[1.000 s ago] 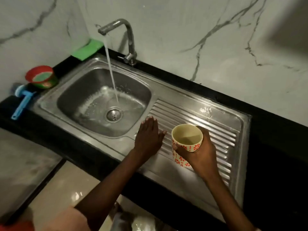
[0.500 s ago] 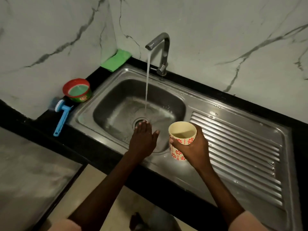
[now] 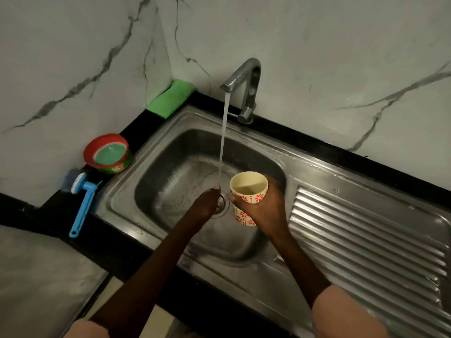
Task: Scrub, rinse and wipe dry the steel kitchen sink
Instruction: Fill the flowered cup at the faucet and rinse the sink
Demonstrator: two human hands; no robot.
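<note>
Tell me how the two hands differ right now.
The right hand grips a cream cup with red flowers; the left hand holds nothing. The left hand's fingertips reach into the tap's water stream; the right hand stays beside it. Both hang over the steel sink basin.

Both arms extended forward, hands side by side and apart.

Left hand (image 3: 203, 208): back of hand up, fingers straight and together, pointing away from the body, fingertips (image 3: 216, 189) under the falling water stream (image 3: 223, 142). Forearm bare, sleeve edge at bottom of view. Right hand (image 3: 264, 208): fingers and thumb curled round a patterned cup (image 3: 247, 191), held upright, mouth up, just right of the stream. Right forearm bare to a pale sleeve cuff.
</note>
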